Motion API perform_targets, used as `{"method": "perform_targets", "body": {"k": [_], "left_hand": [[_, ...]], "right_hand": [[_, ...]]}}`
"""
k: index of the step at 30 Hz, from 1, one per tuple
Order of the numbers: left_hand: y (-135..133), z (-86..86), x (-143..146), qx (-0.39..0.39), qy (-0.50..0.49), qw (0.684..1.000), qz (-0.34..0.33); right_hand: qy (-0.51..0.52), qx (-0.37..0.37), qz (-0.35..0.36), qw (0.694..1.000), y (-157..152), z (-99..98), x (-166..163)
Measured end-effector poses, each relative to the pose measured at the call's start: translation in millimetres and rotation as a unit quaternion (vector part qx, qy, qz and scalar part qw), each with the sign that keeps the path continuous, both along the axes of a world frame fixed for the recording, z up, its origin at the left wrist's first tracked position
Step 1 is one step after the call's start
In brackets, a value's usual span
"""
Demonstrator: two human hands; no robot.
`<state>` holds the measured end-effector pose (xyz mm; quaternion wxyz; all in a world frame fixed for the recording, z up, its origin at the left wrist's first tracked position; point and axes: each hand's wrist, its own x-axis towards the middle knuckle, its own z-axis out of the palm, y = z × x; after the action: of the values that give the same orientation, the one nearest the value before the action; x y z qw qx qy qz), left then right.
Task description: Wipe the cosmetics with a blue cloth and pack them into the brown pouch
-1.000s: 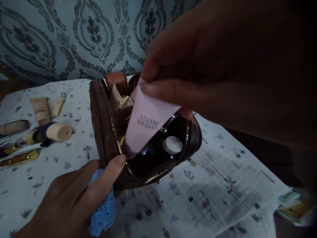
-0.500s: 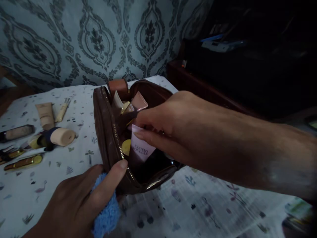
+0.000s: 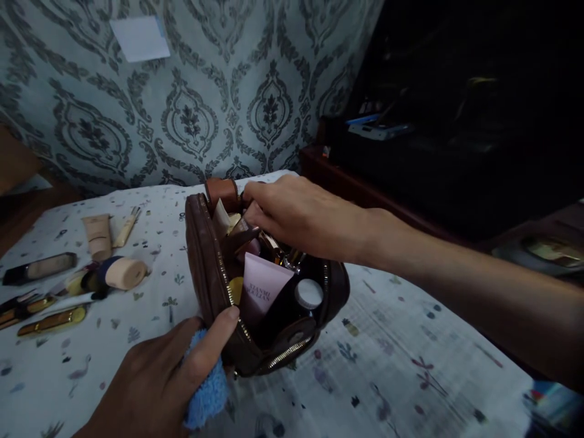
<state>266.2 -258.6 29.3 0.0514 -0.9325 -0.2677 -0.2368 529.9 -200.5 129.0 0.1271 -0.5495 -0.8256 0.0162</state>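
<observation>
A brown zip pouch [image 3: 203, 267] stands open on the table. A pink tube [image 3: 261, 289] stands inside it beside a white round cap [image 3: 309, 293] and other cosmetics. My right hand [image 3: 296, 213] reaches over the pouch's far end, fingers curled down among the items; what they grip is hidden. My left hand [image 3: 164, 377] holds the pouch's near edge with the thumb on the zip, and a blue fluffy cloth [image 3: 207, 389] is tucked under its fingers.
Loose cosmetics lie at the left: a beige tube [image 3: 97, 236], a navy bottle with beige cap [image 3: 119, 272], gold tubes [image 3: 50, 320]. Newspaper [image 3: 387, 377] covers the table at the right. Dark furniture [image 3: 410, 170] stands behind. Patterned wall at the back.
My right hand lowered the pink tube into the pouch, let it go, and moved to the pouch's far end. The left hand stayed on the pouch's edge.
</observation>
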Motion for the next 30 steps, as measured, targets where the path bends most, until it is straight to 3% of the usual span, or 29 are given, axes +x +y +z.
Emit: {"method": "perform_targets", "body": {"k": [11,16,19,24,27,30], "left_hand": [[2,-2.8,-6,-0.047,0.022,0.999,-0.009],[0,4.6,-1,-0.025,0.04,0.999,-0.005],[-2,6.2,4,-0.019,0.042,0.999,0.0],[8,-3.2,-10,-0.03,0.004,1.0,0.002],[29,-9.2,-33,-0.033,-0.005,0.995,0.098],[65,-12.3,-61,-0.012,0.0,0.96,0.279]], "right_hand": [[0.014,-0.025,0.021,0.999,14,-7.1,-4],[0.001,-0.016,0.022,1.0,15,-7.9,-4],[-0.007,0.038,0.014,0.999,15,-11.4,0],[0.034,0.177,0.068,0.981,-4,-5.0,2],[0.091,0.223,0.101,0.965,-34,3.5,-11],[0.154,0.228,0.161,0.948,-69,0.9,-34]]}}
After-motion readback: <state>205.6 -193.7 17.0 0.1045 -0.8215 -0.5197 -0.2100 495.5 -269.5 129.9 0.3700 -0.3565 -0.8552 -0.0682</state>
